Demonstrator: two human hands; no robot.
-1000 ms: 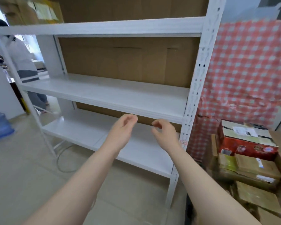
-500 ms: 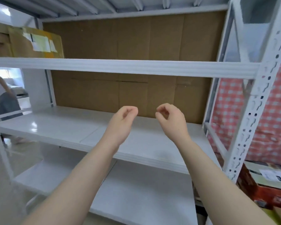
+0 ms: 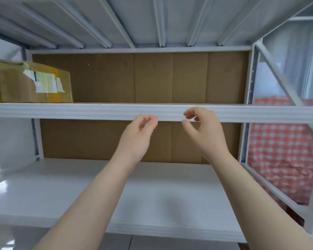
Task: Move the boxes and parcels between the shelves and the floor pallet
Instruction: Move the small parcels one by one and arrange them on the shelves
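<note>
A white metal shelf unit fills the view, with the front edge of its upper shelf running across at hand height. On that shelf at the far left sits a brown cardboard box with white labels and tape. My left hand and my right hand are raised side by side in front of the shelf edge, fingers loosely curled, holding nothing. The box lies well to the left of both hands. The lower shelf board under my forearms is bare.
Brown cardboard backs the shelves. A white upright post and diagonal brace stand at the right, with a red and white checked cloth behind them. The ribbed underside of the top shelf is overhead.
The view has tilted up from the lower shelves and the boxes on the floor to the upper shelf. Both hands rose with it and stayed empty.
</note>
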